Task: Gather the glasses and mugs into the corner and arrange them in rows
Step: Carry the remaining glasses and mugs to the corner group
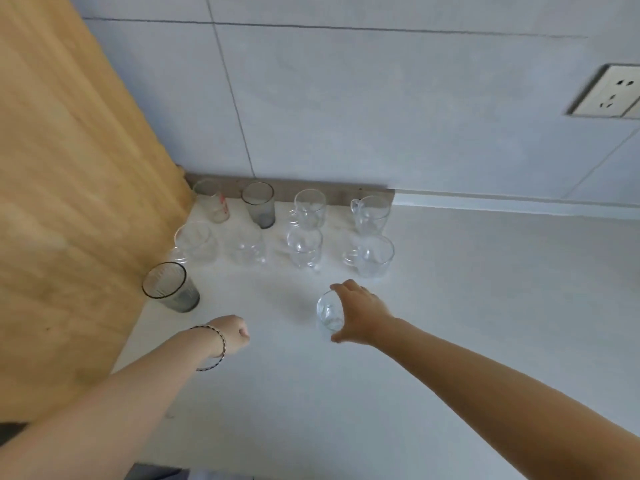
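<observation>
On the white counter (450, 289), two rows of glassware stand in the corner. The back row holds a clear glass with red print (213, 202), a grey tumbler (259, 206), a clear glass (309, 207) and a clear mug (370, 213). In front of it stand a clear mug (195, 242), a clear glass (247, 249), another clear glass (304, 249) and a clear mug (372, 256). A grey ribbed tumbler (169, 287) stands alone at the left. My right hand (360, 313) grips a small clear glass (329, 311) in front of the rows. My left hand (233, 334) is a closed, empty fist.
A wooden panel (69, 202) walls off the left side of the corner. The tiled wall (346, 98) runs along the back, with a power socket (609, 93) at the upper right. The counter extends to the right and toward me.
</observation>
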`<state>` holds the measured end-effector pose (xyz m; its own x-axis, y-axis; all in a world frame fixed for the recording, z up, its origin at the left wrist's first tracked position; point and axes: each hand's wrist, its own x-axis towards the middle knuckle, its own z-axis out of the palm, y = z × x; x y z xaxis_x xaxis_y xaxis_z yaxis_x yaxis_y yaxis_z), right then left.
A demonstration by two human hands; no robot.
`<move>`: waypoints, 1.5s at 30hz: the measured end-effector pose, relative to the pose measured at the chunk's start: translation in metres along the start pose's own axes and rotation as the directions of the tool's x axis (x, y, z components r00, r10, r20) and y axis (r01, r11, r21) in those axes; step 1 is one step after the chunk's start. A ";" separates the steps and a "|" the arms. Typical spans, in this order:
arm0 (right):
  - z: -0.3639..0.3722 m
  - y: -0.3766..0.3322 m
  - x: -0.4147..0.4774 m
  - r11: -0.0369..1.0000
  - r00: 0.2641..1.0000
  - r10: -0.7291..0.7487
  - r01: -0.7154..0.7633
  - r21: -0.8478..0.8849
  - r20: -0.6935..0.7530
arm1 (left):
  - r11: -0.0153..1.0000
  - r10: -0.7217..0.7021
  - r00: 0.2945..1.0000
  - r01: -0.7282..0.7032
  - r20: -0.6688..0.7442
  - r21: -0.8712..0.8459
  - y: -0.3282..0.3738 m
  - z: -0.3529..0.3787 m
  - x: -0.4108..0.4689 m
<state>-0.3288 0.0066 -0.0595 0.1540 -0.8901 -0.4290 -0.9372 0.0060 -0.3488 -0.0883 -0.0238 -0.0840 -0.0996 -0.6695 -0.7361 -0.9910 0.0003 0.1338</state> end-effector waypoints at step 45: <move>-0.035 0.364 -0.206 0.645 0.696 0.717 -0.677 0.354 0.026 | 0.757 0.518 0.829 -0.559 0.211 0.339 0.403 0.060 0.020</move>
<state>-0.7132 0.1763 -0.0687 -0.5570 -0.6036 -0.5704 -0.5976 0.7683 -0.2294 -0.4949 0.0074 -0.0846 -0.6145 -0.3979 -0.6812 -0.7244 0.6266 0.2875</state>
